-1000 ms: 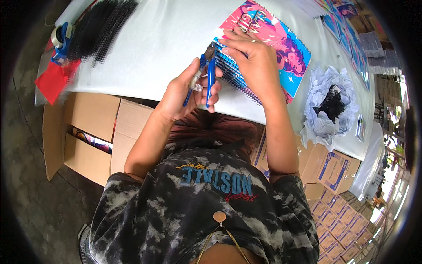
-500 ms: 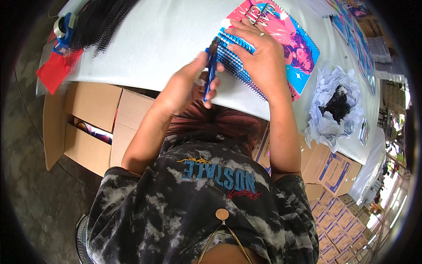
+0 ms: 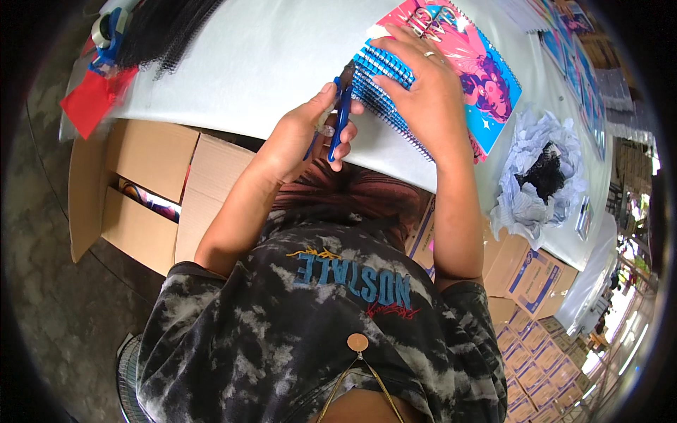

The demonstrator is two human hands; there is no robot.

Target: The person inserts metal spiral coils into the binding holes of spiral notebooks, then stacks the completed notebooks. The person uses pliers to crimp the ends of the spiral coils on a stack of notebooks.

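Observation:
My left hand (image 3: 310, 130) is closed round blue-handled pliers (image 3: 343, 113). Their dark jaws touch or nearly touch the corner end of the spiral bindings. A stack of spiral notebooks (image 3: 486, 81), its top cover pink and blue with a drawn figure, lies on the table at the upper right; the coiled edges are stepped along the side facing the pliers. Across that stack lies my right hand (image 3: 427, 92), fingers stretched out over the cover and the coils, with a ring on one finger. It presses on the notebooks without gripping anything.
Black spiral coils (image 3: 159, 35) lie at the upper left by a blue tape dispenser (image 3: 107, 46) and a red sheet (image 3: 88, 106). Crumpled pale paper (image 3: 518, 148) holds black scraps at the right. An open cardboard box (image 3: 151, 162) stands below the table's left edge; more cartons (image 3: 532, 278) stand at right.
The pliers' handles have spread apart a little in my left hand. My right hand and the notebooks sit slightly farther right in view.

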